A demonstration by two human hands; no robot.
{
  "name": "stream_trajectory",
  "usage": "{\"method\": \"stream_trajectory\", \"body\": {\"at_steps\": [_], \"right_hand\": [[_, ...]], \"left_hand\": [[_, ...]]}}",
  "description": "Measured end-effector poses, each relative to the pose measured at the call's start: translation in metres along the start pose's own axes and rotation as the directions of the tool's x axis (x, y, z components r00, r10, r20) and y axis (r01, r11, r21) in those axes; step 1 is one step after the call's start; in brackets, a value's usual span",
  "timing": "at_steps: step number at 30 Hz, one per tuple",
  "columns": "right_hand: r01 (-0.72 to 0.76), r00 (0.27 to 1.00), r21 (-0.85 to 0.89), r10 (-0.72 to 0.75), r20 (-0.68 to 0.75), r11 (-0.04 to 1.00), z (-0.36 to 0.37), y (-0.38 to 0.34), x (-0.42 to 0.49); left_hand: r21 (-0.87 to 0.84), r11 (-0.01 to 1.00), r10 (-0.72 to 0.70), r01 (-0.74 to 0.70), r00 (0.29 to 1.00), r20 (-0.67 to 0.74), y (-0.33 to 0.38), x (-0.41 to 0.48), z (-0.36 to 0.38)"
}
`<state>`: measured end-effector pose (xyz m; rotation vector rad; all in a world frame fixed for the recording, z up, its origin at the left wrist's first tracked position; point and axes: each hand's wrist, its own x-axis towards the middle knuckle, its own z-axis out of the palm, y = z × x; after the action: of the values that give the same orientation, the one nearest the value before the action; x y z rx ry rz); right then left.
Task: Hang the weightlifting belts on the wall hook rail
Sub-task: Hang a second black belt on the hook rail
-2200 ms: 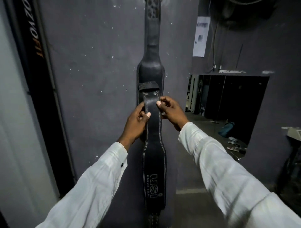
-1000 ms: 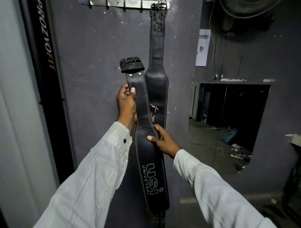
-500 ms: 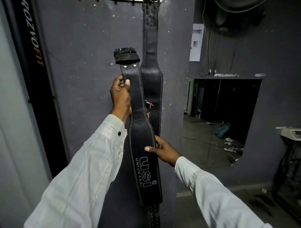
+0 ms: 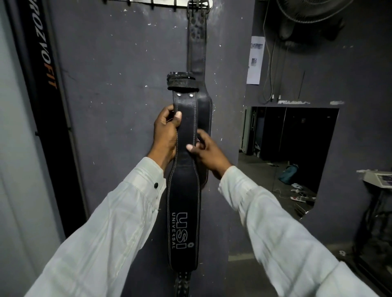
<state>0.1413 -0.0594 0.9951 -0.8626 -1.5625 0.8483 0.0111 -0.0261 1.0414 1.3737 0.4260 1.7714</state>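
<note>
Left hand (image 4: 166,131) grips the USI belt (image 4: 184,201) at its narrow upper strap. My right hand (image 4: 209,154) pinches its right edge. It's held upright, overlapping the hung belt (image 4: 197,42) on the hook rail (image 4: 161,2).

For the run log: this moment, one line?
black leather USI belt: unhung | left hand: grips it | right hand: pinches it
</note>
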Motion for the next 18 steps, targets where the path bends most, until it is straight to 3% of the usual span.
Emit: {"method": "stream_trajectory", "body": {"at_steps": [2,4,7,9,14,18], "right_hand": [[0.070,0.998,-0.053,-0.071,-0.002,0.996,0.001,-0.011,0.006],[0.151,0.986,-0.142,-0.160,-0.052,0.978,-0.002,-0.012,0.007],[0.218,0.971,-0.128,-0.228,-0.072,0.968,-0.008,-0.015,0.012],[0.231,0.968,-0.118,-0.241,-0.072,0.966,-0.009,-0.023,0.015],[0.242,0.966,-0.125,-0.250,-0.061,0.962,-0.009,-0.026,0.018],[0.234,0.963,-0.141,-0.250,-0.101,0.962,-0.011,-0.027,0.022]], "left_hand": [[0.054,0.997,0.051,-0.056,0.995,0.088,0.004,-0.006,-0.002],[0.240,0.965,0.041,-0.110,0.960,0.277,0.002,-0.012,-0.019],[0.491,0.870,-0.204,-0.049,0.871,0.448,-0.014,-0.028,-0.053],[0.530,0.848,-0.295,0.025,0.852,0.432,-0.023,-0.039,-0.063],[0.532,0.847,-0.231,0.006,0.905,0.357,-0.022,-0.045,-0.062],[0.509,0.846,-0.391,0.162,0.836,0.384,-0.028,-0.058,-0.075]]}}
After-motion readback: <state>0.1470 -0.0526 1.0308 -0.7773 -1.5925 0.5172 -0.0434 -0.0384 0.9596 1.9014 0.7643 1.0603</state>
